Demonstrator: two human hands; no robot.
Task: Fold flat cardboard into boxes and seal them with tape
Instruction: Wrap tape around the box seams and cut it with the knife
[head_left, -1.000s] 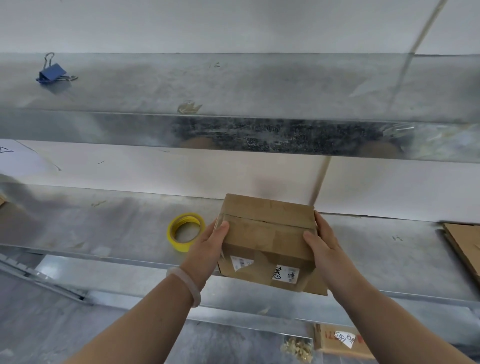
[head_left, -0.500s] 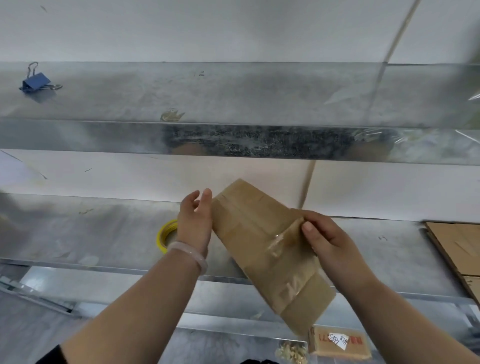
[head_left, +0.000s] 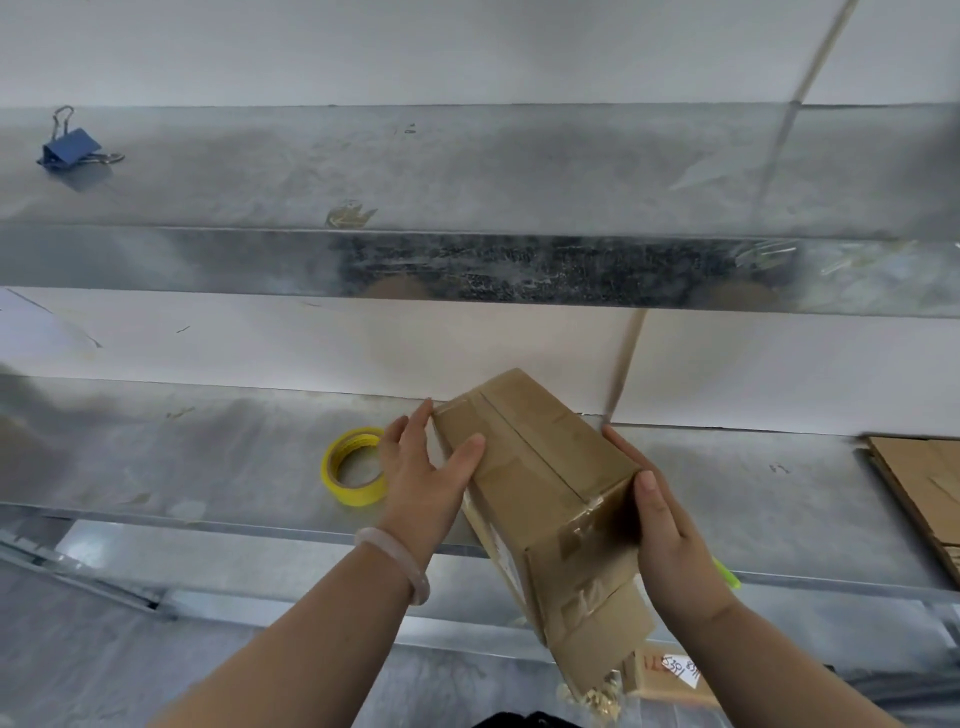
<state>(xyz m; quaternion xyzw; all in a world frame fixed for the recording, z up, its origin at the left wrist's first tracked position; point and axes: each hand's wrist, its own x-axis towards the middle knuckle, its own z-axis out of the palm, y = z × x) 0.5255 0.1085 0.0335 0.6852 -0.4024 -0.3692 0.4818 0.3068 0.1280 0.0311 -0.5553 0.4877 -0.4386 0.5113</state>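
A brown cardboard box (head_left: 540, 499), folded up and carrying clear tape over its near end, is held tilted over the front edge of the lower metal shelf (head_left: 208, 467). My left hand (head_left: 426, 478) grips its far left corner, thumb on the top face and fingers down the side. My right hand (head_left: 670, 530) clasps the near right end, thumb on the taped end face. A loose flap hangs at the box's bottom end. A yellow tape roll (head_left: 353, 467) lies flat on the shelf just left of my left hand.
Flat cardboard sheets (head_left: 924, 493) are stacked at the shelf's right end. A blue binder clip (head_left: 72, 148) sits on the upper shelf at far left. Another small box with a handwritten label (head_left: 675, 675) lies below. A green pen tip (head_left: 727, 574) shows behind my right wrist.
The box has turned in my hands so its long seamed face now faces up. My left hand shifted from flat against the side to gripping the far corner; my right hand slid to the near end.
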